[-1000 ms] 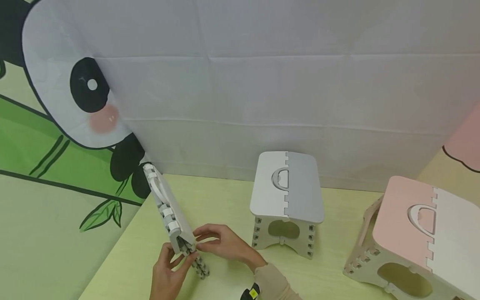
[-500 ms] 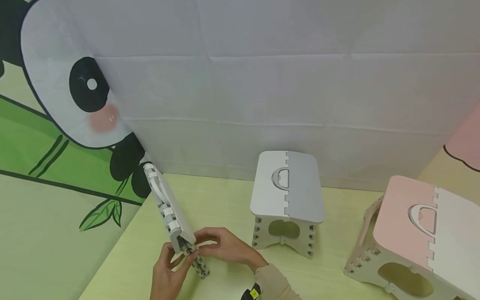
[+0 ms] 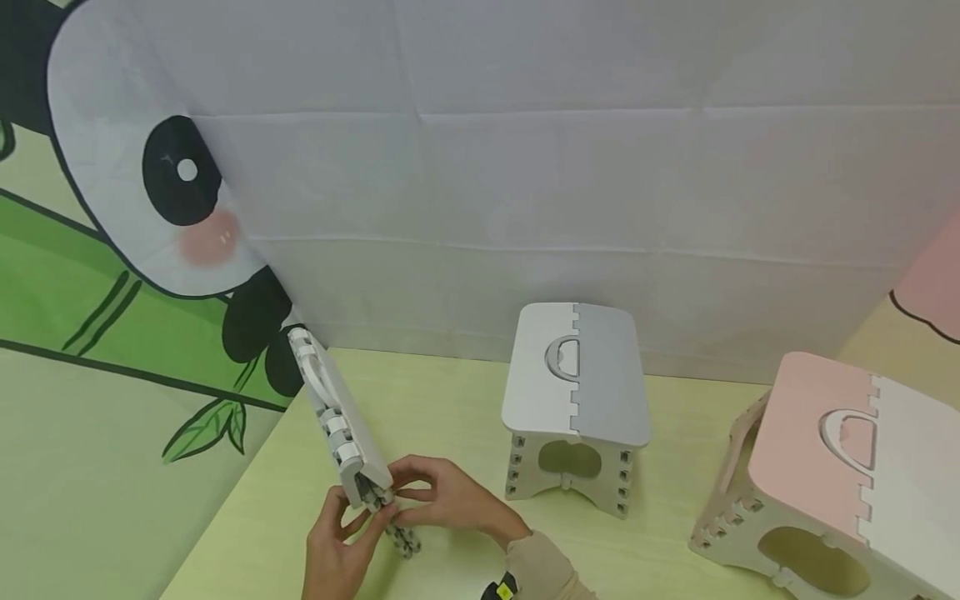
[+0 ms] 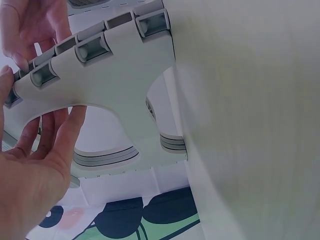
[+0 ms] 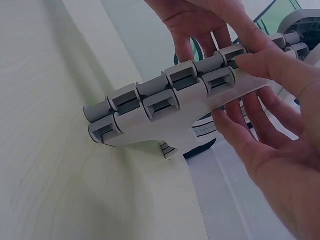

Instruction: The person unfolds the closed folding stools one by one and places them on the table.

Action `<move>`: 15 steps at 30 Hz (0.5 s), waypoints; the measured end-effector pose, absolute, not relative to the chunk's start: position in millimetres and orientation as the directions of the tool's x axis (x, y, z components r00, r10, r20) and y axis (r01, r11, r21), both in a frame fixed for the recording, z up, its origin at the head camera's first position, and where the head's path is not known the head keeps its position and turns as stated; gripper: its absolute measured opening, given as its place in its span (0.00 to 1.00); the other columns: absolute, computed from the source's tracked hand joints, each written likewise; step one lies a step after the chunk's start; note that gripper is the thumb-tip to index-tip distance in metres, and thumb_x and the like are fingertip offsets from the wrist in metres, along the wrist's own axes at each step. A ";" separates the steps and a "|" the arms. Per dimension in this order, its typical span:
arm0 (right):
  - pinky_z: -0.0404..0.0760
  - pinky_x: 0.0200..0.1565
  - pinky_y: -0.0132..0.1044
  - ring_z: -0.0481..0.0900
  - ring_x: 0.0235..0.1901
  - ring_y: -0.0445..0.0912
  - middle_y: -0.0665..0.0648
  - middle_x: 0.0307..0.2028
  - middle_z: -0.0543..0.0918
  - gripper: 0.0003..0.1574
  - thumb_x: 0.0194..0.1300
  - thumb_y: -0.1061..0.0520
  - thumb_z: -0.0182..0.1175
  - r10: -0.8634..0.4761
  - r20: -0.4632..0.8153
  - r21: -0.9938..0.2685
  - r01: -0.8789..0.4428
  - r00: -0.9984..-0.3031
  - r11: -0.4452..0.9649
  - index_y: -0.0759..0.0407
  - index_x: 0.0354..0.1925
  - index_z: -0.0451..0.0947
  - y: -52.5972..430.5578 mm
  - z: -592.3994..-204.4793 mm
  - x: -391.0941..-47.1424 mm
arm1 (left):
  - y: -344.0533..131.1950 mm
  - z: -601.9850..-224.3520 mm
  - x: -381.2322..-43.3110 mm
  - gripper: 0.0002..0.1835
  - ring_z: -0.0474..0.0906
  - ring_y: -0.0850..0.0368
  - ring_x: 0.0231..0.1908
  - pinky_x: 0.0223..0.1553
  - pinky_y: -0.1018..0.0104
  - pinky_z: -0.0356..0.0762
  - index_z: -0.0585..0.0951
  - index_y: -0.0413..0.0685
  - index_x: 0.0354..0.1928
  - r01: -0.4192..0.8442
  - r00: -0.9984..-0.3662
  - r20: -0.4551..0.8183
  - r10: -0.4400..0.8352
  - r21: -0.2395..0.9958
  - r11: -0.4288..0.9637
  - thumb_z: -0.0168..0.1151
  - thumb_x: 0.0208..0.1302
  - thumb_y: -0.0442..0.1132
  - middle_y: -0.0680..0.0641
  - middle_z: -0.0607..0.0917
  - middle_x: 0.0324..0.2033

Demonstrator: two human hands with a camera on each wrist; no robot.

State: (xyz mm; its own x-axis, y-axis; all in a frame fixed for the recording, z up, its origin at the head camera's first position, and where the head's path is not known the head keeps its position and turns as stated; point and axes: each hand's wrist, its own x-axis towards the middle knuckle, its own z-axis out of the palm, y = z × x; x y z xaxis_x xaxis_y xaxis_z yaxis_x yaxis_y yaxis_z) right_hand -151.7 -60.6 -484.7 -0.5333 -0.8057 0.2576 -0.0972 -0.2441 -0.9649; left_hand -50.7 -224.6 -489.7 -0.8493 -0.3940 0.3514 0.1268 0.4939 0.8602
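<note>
A folded white-and-grey folding stool (image 3: 341,417) stands on edge at the left of the table, its carry handle facing up and left. My left hand (image 3: 340,542) grips its near end, where the hinged leg panel (image 4: 107,82) shows. From the right, my right hand (image 3: 450,500) pinches the same end. In the left wrist view, the left hand (image 4: 35,170) has its fingers through the arched cutout, its thumb by the hinge knuckles. The right wrist view shows the right hand (image 5: 275,145) with its thumb over the hinge edge and fingers beneath the panel (image 5: 187,112).
A white-and-grey folding stool (image 3: 573,371) stands unfolded at the middle of the pale wood-look table (image 3: 465,567). A larger pink-and-white stool (image 3: 810,433) stands unfolded at the right. A printed cloth (image 3: 480,183) with a panda closes off the back and left.
The right hand's thumb and fingers have shifted slightly along the stool's near end, the thumb a little lower. The left hand and the folded stool stay nearly where they were.
</note>
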 end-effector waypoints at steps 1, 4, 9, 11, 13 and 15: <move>0.75 0.65 0.37 0.77 0.59 0.41 0.53 0.59 0.79 0.30 0.66 0.69 0.67 -0.802 0.260 -0.964 -0.104 -0.538 -0.243 0.63 0.64 0.74 -60.9 -485.1 -151.3 | -224.8 -490.3 -50.7 0.22 0.78 0.73 0.54 0.43 0.71 0.85 0.79 0.42 0.52 0.124 -0.849 0.351 -0.394 0.859 0.497 0.78 0.57 0.30 0.59 0.83 0.50; 0.76 0.64 0.37 0.77 0.59 0.41 0.53 0.59 0.79 0.29 0.66 0.69 0.67 -0.792 0.271 -0.962 -0.119 -0.547 -0.246 0.62 0.64 0.74 -61.8 -485.6 -149.7 | -225.3 -491.6 -50.8 0.22 0.78 0.73 0.55 0.43 0.72 0.85 0.79 0.43 0.52 0.117 -0.847 0.350 -0.399 0.857 0.502 0.78 0.57 0.30 0.60 0.83 0.49; 0.76 0.64 0.37 0.77 0.59 0.41 0.53 0.59 0.79 0.31 0.64 0.71 0.66 -0.776 0.281 -0.960 -0.148 -0.564 -0.240 0.60 0.64 0.74 -63.3 -487.0 -147.6 | -224.6 -491.2 -50.6 0.22 0.79 0.68 0.55 0.43 0.70 0.85 0.79 0.44 0.50 0.134 -0.847 0.355 -0.395 0.862 0.488 0.78 0.56 0.30 0.59 0.84 0.49; 0.76 0.64 0.36 0.77 0.60 0.41 0.53 0.60 0.79 0.32 0.63 0.73 0.66 -0.771 0.282 -0.959 -0.158 -0.571 -0.234 0.59 0.64 0.74 -63.9 -486.8 -146.7 | -224.4 -491.2 -50.6 0.22 0.80 0.67 0.55 0.44 0.69 0.85 0.80 0.45 0.50 0.143 -0.847 0.360 -0.391 0.863 0.484 0.79 0.56 0.30 0.58 0.84 0.48; 0.76 0.64 0.36 0.77 0.60 0.41 0.53 0.60 0.78 0.33 0.62 0.73 0.66 -0.768 0.283 -0.959 -0.166 -0.574 -0.229 0.59 0.64 0.74 -64.3 -486.0 -145.7 | -224.3 -490.5 -50.5 0.22 0.79 0.70 0.54 0.43 0.69 0.85 0.80 0.45 0.50 0.149 -0.847 0.363 -0.388 0.863 0.483 0.78 0.56 0.30 0.58 0.84 0.48; 0.76 0.64 0.36 0.77 0.61 0.41 0.53 0.60 0.78 0.33 0.62 0.74 0.65 -0.766 0.286 -0.958 -0.172 -0.576 -0.229 0.60 0.65 0.74 -65.0 -485.1 -144.8 | -224.3 -489.6 -50.4 0.21 0.78 0.72 0.53 0.43 0.69 0.86 0.80 0.44 0.50 0.154 -0.846 0.367 -0.386 0.862 0.482 0.78 0.56 0.29 0.58 0.84 0.47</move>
State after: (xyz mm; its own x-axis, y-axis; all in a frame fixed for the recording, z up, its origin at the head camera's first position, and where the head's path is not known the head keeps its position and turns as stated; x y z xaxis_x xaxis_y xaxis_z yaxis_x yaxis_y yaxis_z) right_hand -144.8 -65.0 -485.1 -0.5758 -0.7659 0.2861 -0.1716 -0.2289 -0.9582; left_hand -50.4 -224.3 -489.6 -0.8462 -0.3860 0.3674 0.1544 0.4823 0.8623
